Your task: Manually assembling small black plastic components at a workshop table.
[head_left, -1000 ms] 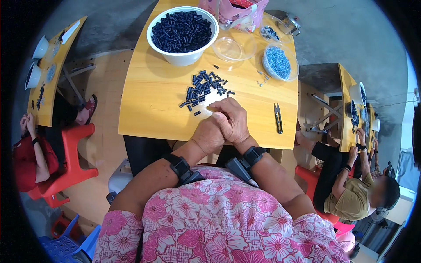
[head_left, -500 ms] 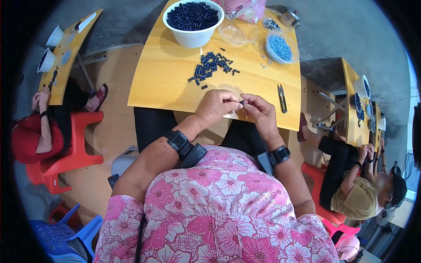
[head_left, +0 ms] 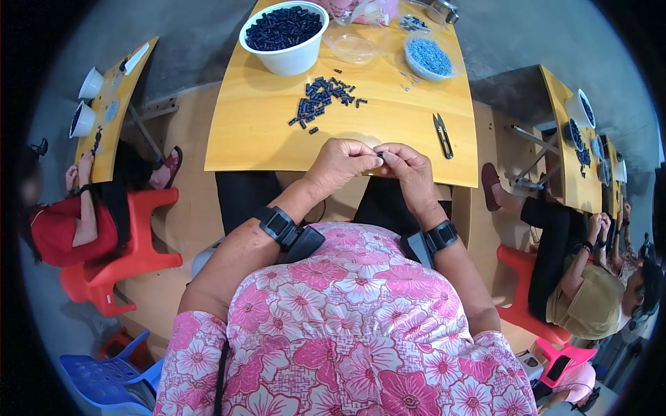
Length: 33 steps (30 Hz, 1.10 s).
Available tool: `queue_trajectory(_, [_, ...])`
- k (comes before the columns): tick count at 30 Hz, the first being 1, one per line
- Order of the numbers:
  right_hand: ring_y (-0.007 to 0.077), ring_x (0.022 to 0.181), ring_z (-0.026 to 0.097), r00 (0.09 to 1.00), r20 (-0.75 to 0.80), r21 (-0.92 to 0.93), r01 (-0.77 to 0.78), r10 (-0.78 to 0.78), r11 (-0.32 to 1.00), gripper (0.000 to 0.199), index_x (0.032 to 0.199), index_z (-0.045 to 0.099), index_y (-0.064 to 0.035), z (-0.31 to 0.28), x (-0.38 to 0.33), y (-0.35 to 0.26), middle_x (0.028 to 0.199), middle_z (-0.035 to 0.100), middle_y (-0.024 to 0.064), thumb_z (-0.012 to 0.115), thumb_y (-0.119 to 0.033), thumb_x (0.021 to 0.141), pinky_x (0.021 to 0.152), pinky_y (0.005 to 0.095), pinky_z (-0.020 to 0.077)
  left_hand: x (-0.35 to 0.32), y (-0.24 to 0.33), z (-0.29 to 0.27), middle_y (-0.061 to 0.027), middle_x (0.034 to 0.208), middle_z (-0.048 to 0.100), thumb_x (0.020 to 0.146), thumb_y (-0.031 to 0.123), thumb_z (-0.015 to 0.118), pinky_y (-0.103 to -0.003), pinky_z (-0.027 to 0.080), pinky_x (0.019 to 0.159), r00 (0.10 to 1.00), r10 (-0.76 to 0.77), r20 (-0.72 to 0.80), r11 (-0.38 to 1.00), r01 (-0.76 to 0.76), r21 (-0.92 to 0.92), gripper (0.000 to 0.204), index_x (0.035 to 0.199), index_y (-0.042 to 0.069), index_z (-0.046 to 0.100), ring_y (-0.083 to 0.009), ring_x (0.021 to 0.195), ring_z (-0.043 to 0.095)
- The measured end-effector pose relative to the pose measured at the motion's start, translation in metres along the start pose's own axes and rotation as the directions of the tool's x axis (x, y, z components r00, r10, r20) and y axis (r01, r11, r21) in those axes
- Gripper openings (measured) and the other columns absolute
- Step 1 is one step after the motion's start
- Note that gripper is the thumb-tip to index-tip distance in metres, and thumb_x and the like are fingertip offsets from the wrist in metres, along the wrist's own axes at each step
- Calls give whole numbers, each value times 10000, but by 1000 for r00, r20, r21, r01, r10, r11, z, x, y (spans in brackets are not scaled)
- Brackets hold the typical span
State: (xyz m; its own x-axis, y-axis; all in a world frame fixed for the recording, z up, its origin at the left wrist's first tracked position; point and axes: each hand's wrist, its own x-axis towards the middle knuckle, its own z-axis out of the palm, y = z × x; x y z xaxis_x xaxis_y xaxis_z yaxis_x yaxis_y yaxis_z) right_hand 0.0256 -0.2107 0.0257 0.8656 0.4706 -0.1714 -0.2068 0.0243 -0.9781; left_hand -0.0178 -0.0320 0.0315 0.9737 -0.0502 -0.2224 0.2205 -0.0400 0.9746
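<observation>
Just over the near edge of the table, my left hand and my right hand meet fingertip to fingertip. Pinched between them is a small black piece, mostly hidden by the fingers. Both hands are closed. Beyond them a loose pile of short black cylindrical pieces lies on the wooden table, with a few strays around it. A white tub at the back left is heaped with the same black pieces. To the right of my hands lie black-handled thread snips.
A clear tub of small light-blue pieces stands at the back right, beside an empty clear container. Behind are a pink bag and a metal canister. People sit at tables on both sides.
The whole view has shifted slightly, so the table items sit higher and a little left. My hands have drawn closer together around the small black piece.
</observation>
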Motion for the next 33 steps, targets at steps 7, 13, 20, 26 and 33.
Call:
queue_trajectory(7, [58,766,570,1000,24,74,-19,17,997,169,1040,688,-2,-3,1,6,893,663,0,574,-94,956,713,207,495,2,-1,3,27,768,634,895,165,682,-203,446,648,999,-33,27,999,33,-31,161,916,12,725,-41,699,539])
queue_trajectory(13, [57,772,565,998,54,44,-15,12,999,141,1021,665,-9,-13,0,8,887,649,-8,582,-100,952,710,208,481,6,-4,5,16,784,651,886,159,680,-207,452,647,995,-73,62,997,73,14,173,957,9,726,-48,704,550])
queue_trajectory(20, [83,751,552,992,-106,-3,71,-71,997,96,979,634,-34,-73,-31,-31,841,610,-14,583,-101,933,708,242,453,1,-6,-26,-25,908,711,876,99,680,-216,496,714,994,107,-28,970,-98,224,210,1061,5,713,-58,796,616])
queue_trajectory(26, [92,749,596,950,-292,-505,-52,-114,862,171,1003,669,30,-143,-76,-8,848,657,18,630,-104,905,684,239,482,-6,-21,-38,-53,834,713,828,50,700,-240,506,675,972,231,-46,906,-198,375,100,915,14,735,-93,744,639])
queue_trajectory(33, [74,747,589,919,-378,-386,-44,-114,921,105,978,680,7,-122,-67,-1,864,650,-3,636,-43,897,692,222,487,-7,-30,-38,-68,784,688,759,96,728,-322,515,664,873,483,69,738,-448,504,39,795,85,731,-228,729,651])
